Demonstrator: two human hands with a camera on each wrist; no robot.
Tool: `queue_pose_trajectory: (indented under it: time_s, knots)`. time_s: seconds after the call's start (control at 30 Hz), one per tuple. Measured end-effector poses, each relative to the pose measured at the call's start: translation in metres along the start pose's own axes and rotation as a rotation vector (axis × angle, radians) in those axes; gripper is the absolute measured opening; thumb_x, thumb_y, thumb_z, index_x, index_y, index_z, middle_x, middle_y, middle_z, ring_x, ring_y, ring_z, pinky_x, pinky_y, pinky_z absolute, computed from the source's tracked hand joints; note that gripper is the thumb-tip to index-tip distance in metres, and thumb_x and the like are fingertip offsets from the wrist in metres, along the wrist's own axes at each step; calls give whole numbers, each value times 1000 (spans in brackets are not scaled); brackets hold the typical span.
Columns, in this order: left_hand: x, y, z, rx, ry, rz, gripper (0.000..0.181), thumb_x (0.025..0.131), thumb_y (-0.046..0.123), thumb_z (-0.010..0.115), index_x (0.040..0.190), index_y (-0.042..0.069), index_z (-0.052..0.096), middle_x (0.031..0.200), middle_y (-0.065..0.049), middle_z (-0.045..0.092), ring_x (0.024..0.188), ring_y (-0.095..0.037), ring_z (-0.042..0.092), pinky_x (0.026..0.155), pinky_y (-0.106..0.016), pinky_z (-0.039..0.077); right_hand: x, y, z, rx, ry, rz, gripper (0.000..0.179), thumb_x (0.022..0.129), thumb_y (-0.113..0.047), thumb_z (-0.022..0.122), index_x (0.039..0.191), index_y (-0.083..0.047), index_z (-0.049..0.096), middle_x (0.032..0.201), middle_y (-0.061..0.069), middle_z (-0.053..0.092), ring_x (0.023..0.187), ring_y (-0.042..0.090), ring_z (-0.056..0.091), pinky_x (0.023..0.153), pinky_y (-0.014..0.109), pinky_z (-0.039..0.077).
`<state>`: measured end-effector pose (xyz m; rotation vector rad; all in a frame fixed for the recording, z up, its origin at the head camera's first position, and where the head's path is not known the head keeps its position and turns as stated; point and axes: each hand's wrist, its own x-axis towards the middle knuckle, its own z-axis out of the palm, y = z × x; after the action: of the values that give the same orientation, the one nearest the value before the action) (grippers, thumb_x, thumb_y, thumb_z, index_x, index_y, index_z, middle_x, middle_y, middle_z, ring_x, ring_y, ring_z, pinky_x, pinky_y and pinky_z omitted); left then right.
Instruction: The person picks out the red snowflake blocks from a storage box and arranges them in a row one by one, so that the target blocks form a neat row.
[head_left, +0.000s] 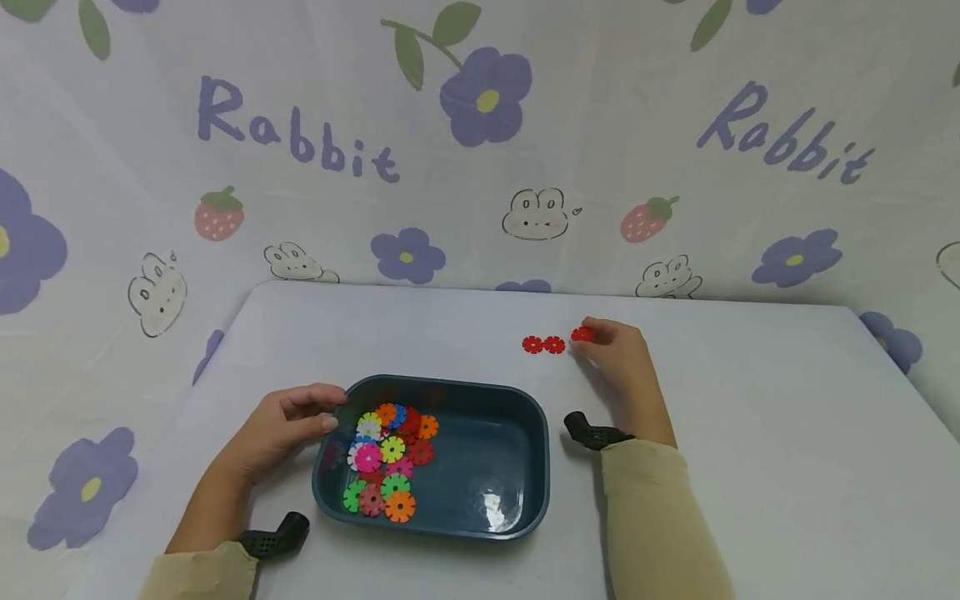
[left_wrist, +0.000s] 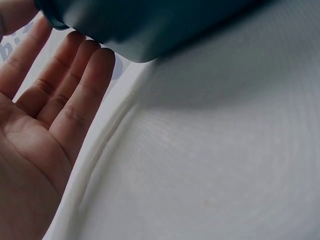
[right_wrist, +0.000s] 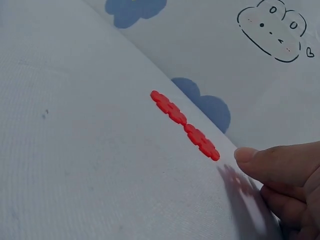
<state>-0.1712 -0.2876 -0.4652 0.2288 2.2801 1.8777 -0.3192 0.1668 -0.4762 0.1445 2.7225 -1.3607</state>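
At the back of the table, my right hand (head_left: 617, 350) pinches a red notched plastic disc (head_left: 581, 334) between thumb and fingers. In the right wrist view the thumb (right_wrist: 280, 162) hides that disc, and its shadow falls on the table. Just left of this hand, two red notched discs (head_left: 543, 344) lie flat in a row, edge to edge. My left hand (head_left: 281, 429) touches the back left corner of a dark teal tray (head_left: 480, 533), its fingers (left_wrist: 82, 92) fairly straight in the left wrist view. Colourful notched discs (head_left: 392, 450) are heaped in the tray's left half.
The white table (head_left: 772, 433) runs back to a cloth wall (head_left: 600, 100) printed with flowers, rabbits and strawberries. A black wrist device (head_left: 595, 432) sits on the right forearm, another (head_left: 276, 537) on the left. The tray stands between the two forearms.
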Motion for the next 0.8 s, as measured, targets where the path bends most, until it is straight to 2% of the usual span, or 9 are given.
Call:
queue_pose_trajectory:
  time_s: [0.17, 0.33, 0.8]
  knots:
    - [0, 2, -1, 8, -5, -3, 23, 92, 10, 65, 115, 7, 69, 120, 3, 66, 106, -8, 61, 88, -21, 53, 0, -2, 3, -54, -10, -44, 48, 91, -25, 69, 137, -13, 59, 149, 5, 50, 139, 29, 41, 113, 50, 35]
    - [-1, 2, 0, 4, -3, -2, 21, 92, 10, 66, 113, 10, 70, 118, 4, 66, 106, -8, 61, 89, -20, 53, -1, -3, 7, -120, -13, -54, 46, 91, -23, 68, 134, -10, 60, 151, 5, 47, 141, 30, 39, 113, 50, 36]
    - [-1, 2, 0, -21, -7, -6, 23, 92, 8, 65, 114, 9, 70, 120, 3, 66, 105, -9, 62, 88, -22, 54, -2, -8, 8, -132, -17, -23, 48, 91, -23, 69, 135, -8, 59, 154, 5, 43, 147, 31, 28, 115, 54, 30]
